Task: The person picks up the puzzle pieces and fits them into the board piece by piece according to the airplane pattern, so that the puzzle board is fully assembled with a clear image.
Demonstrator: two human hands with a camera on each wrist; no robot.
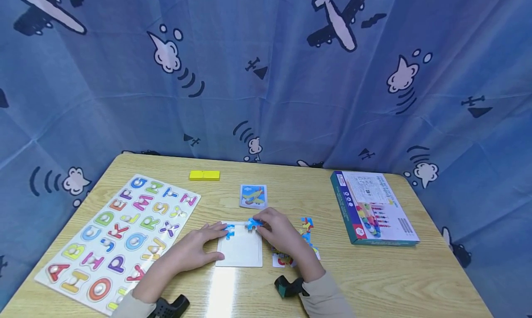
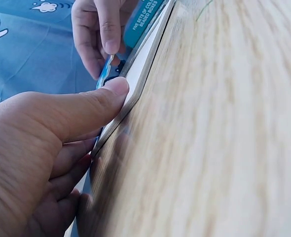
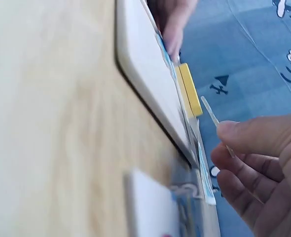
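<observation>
A pale square puzzle board (image 1: 239, 252) lies on the table before me, with a blue jigsaw piece (image 1: 230, 233) in its upper left corner. My left hand (image 1: 192, 247) spans the board's left side, the index finger touching that piece. In the left wrist view its thumb (image 2: 98, 106) presses on the board's rim. Above the board's upper right part, my right hand (image 1: 280, 231) pinches another blue jigsaw piece (image 1: 252, 223) between thumb and fingers. The right wrist view shows this piece (image 3: 209, 109) edge-on, tilted and apart from the board.
Several loose jigsaw pieces (image 1: 306, 224) lie right of the board, partly behind my right forearm. A picture card with a plane (image 1: 253, 197) sits beyond it. A yellow block (image 1: 204, 175) is farther back, an alphabet board (image 1: 139, 178) to the left, a box (image 1: 376, 207) to the right.
</observation>
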